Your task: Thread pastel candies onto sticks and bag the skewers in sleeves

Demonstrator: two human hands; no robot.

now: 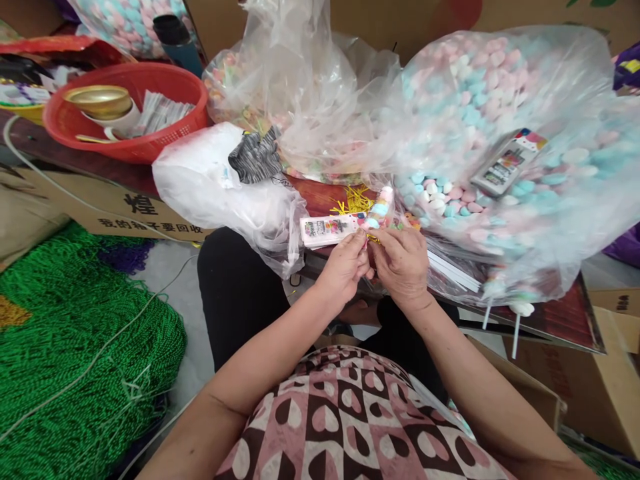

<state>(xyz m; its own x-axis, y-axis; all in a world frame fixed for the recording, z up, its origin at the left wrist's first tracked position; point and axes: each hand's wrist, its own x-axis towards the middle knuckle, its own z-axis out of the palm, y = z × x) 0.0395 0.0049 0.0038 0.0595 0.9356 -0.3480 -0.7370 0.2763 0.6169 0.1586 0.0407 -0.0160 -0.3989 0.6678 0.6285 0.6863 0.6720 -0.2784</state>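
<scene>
Over the table's near edge, my left hand (346, 264) and my right hand (401, 261) are close together, both with fingers pinched. Between them stands a marshmallow skewer (380, 208) in a clear wrapper, its pastel top tilted up past my fingertips. A gold twist tie (373, 239) shows at the wrapper's lower end, by my right fingertips. My left fingers grip the bunched wrapper below; the stick is mostly hidden. Beside my left hand lies a stack of printed cards (327, 230). Behind the skewer are loose gold twist ties (354, 200).
A big clear bag of marshmallows (460, 100) fills the right, with another card stack (509, 162) on it. White sticks (455, 272) lie at the table edge. At left are a red basket (175, 137), a crumpled plastic bag (200, 167) and green beaded strings (85, 347).
</scene>
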